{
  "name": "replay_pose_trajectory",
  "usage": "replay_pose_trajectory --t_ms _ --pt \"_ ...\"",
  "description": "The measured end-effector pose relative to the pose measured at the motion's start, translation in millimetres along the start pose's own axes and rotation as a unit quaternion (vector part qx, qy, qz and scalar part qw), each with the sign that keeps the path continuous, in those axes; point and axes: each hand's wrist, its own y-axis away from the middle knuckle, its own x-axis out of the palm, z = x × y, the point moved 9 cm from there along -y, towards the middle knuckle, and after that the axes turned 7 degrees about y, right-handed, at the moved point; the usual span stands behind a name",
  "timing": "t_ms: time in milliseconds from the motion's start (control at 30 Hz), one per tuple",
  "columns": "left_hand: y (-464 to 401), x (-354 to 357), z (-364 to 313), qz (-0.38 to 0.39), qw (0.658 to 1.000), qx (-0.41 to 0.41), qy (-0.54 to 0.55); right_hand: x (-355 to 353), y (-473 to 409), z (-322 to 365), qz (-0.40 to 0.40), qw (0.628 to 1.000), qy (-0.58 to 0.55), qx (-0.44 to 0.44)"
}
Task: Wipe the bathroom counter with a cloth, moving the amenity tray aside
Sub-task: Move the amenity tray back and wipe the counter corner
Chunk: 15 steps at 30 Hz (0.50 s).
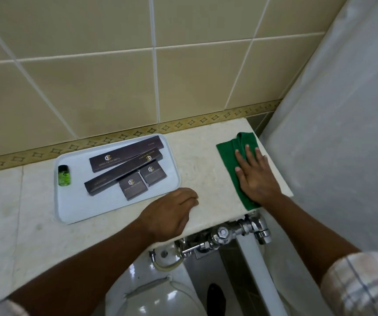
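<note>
On counter [197, 165], R hand [255, 176] hides cloth [228, 153] mid

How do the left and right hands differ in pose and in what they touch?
The right hand lies flat, fingers spread, pressing the green cloth; the left hand is loosely curled, knuckles up, on bare counter beside the tray, holding nothing. Both rest on the counter.

Tabletop [197, 165]: amenity tray [74, 208] at left, against the wall; on it, a small bottle [64, 175] at left, four boxes [126, 160] at right. Cloth [228, 153] at right end, right hand [255, 176] flat upon it. Left hand [172, 213] between, by the tray's near right corner.
</note>
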Motion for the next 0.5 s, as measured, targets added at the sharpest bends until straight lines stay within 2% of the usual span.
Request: replay_pose_trajectory --t_ms 233,500 --pt "0.4 -3.0 -4.4 -0.013 1.0 0.005 0.017 1.7 24.2 60.6 0.007 1.0 0.025 0.0" --pt "0.4 2.2 -0.5 -0.009 1.0 0.01 0.007 -10.5 -79.6 100.0 0.001 0.999 0.023 -0.023"
